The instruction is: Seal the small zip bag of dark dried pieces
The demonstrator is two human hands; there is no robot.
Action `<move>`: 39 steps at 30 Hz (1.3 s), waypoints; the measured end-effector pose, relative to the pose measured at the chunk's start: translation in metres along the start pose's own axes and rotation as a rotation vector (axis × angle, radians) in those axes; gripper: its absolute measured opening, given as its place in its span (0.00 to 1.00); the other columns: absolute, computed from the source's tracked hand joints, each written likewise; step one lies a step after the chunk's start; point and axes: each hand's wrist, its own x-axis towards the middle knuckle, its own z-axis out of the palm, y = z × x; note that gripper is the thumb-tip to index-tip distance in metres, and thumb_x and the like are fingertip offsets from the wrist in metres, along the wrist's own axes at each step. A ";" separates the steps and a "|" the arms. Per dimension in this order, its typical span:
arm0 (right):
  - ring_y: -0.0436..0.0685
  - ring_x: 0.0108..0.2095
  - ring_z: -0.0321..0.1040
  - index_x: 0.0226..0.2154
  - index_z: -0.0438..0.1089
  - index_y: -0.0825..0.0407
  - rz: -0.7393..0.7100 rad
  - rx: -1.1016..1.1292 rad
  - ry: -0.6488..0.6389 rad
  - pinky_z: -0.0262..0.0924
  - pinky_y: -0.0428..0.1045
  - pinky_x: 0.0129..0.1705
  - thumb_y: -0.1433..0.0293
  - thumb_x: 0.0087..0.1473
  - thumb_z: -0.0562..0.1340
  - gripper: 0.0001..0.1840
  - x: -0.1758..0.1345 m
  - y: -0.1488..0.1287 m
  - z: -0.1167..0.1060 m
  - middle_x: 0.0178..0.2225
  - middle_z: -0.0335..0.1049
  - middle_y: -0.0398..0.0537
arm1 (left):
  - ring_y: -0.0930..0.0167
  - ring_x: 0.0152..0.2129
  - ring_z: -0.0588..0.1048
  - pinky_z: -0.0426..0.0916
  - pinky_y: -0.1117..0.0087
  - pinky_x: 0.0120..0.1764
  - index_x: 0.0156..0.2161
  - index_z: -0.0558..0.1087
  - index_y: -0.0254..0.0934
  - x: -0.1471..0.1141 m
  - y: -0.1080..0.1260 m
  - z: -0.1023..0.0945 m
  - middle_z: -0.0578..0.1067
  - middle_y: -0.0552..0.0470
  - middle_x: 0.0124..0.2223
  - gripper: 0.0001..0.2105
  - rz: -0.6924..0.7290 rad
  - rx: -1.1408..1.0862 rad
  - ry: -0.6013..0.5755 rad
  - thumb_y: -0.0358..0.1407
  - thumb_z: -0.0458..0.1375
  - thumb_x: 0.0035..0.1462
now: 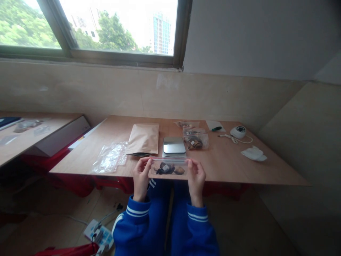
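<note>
While both hands are lifting a small clear bag (pixel 168 167) just over the near edge of the counter (pixel 229 167), each one is pinching an end of its red-striped top. The left hand (pixel 141 176) is taking the left corner between thumb and fingers, and the right hand (pixel 196 176) is doing the same on the right, so the bag is hanging flat and level between them with its mouth uppermost. Held that way, the dark pieces inside are settling toward the bottom and staying clear of the seal line. Both grips are pressed together on the plastic, not spread.

Just behind the bag, a flat silver scale (pixel 174 145) is sitting within easy reach, square to the person. To its left a brown paper pouch (pixel 143 139) is lying flat, and left of that a loose pile of empty clear bags (pixel 110 156) is spreading toward the counter's edge. To the right of the scale, filled bags (pixel 194 140) are stacking up, apart from the empties. Farther right, a green-handled screwdriver (pixel 216 128), a small white round device (pixel 238 132) with its cable, and a crumpled white cloth (pixel 254 153) are lying well away from the hands.
</note>
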 end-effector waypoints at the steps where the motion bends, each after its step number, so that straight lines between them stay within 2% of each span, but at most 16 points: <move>1: 0.58 0.37 0.74 0.32 0.70 0.54 0.002 0.008 0.010 0.67 0.55 0.44 0.58 0.53 0.62 0.14 -0.001 0.000 0.000 0.33 0.76 0.51 | 0.71 0.31 0.72 0.66 0.72 0.35 0.34 0.73 0.36 -0.001 -0.001 0.002 0.73 0.53 0.31 0.11 -0.002 -0.006 0.003 0.43 0.60 0.53; 4: 0.57 0.35 0.75 0.32 0.70 0.54 0.071 0.078 0.010 0.69 0.55 0.42 0.57 0.52 0.62 0.16 -0.002 0.003 0.001 0.32 0.77 0.51 | 0.71 0.33 0.72 0.67 0.72 0.38 0.35 0.70 0.37 -0.002 -0.005 0.008 0.73 0.54 0.33 0.11 -0.027 -0.070 -0.015 0.44 0.58 0.55; 7: 0.58 0.34 0.76 0.36 0.69 0.54 0.192 0.158 -0.033 0.70 0.55 0.40 0.55 0.52 0.62 0.19 -0.002 0.007 0.003 0.33 0.77 0.52 | 0.70 0.37 0.74 0.68 0.69 0.43 0.39 0.68 0.39 -0.004 -0.012 0.015 0.73 0.53 0.36 0.12 -0.099 -0.175 -0.097 0.46 0.55 0.56; 11: 0.60 0.38 0.76 0.39 0.69 0.55 0.260 0.173 -0.053 0.70 0.56 0.43 0.55 0.50 0.63 0.22 0.000 0.013 0.001 0.36 0.78 0.55 | 0.69 0.36 0.75 0.69 0.69 0.38 0.41 0.66 0.38 -0.005 -0.021 0.020 0.74 0.51 0.37 0.14 -0.162 -0.226 -0.212 0.46 0.56 0.56; 14: 0.61 0.41 0.75 0.44 0.69 0.55 0.275 0.174 -0.124 0.68 0.56 0.47 0.57 0.50 0.64 0.24 0.001 0.017 -0.003 0.39 0.77 0.55 | 0.70 0.34 0.75 0.67 0.73 0.33 0.38 0.67 0.37 -0.004 -0.024 0.020 0.74 0.52 0.35 0.12 -0.132 -0.220 -0.209 0.44 0.58 0.55; 17: 0.61 0.42 0.74 0.42 0.71 0.56 0.294 0.178 -0.171 0.66 0.56 0.49 0.58 0.50 0.65 0.22 0.002 0.023 -0.006 0.39 0.77 0.55 | 0.71 0.34 0.75 0.67 0.75 0.33 0.35 0.68 0.37 -0.001 -0.025 0.018 0.74 0.54 0.34 0.10 -0.116 -0.223 -0.185 0.42 0.60 0.54; 21: 0.60 0.43 0.74 0.38 0.73 0.55 0.294 0.192 -0.182 0.66 0.56 0.49 0.58 0.51 0.64 0.18 0.001 0.028 -0.010 0.39 0.78 0.53 | 0.70 0.35 0.75 0.69 0.69 0.41 0.33 0.69 0.36 0.002 -0.027 0.012 0.74 0.54 0.33 0.09 -0.106 -0.235 -0.177 0.40 0.61 0.54; 25: 0.60 0.40 0.75 0.35 0.74 0.55 0.240 0.085 -0.192 0.68 0.54 0.45 0.58 0.50 0.65 0.17 0.001 0.024 -0.014 0.36 0.78 0.52 | 0.69 0.37 0.75 0.68 0.67 0.45 0.35 0.71 0.36 0.005 -0.025 0.004 0.75 0.52 0.36 0.09 -0.089 -0.163 -0.211 0.40 0.61 0.53; 30: 0.61 0.39 0.75 0.33 0.73 0.54 0.202 0.038 -0.219 0.69 0.53 0.43 0.57 0.49 0.65 0.16 0.004 0.014 -0.014 0.35 0.78 0.52 | 0.68 0.37 0.75 0.68 0.68 0.43 0.36 0.71 0.36 0.007 -0.018 0.000 0.76 0.51 0.35 0.11 -0.090 -0.074 -0.251 0.42 0.60 0.54; 35: 0.60 0.41 0.74 0.33 0.72 0.54 0.154 0.038 -0.226 0.67 0.53 0.46 0.59 0.51 0.64 0.14 0.002 0.012 -0.010 0.37 0.78 0.52 | 0.68 0.33 0.75 0.68 0.68 0.37 0.35 0.69 0.36 0.007 -0.017 0.003 0.74 0.52 0.31 0.13 -0.046 0.004 -0.208 0.45 0.59 0.53; 39: 0.58 0.37 0.74 0.33 0.72 0.53 0.128 0.010 -0.182 0.68 0.51 0.42 0.60 0.51 0.64 0.13 -0.001 0.012 -0.008 0.34 0.77 0.50 | 0.69 0.31 0.74 0.67 0.70 0.34 0.35 0.69 0.36 0.004 -0.019 0.006 0.74 0.52 0.31 0.13 0.010 0.096 -0.133 0.45 0.58 0.54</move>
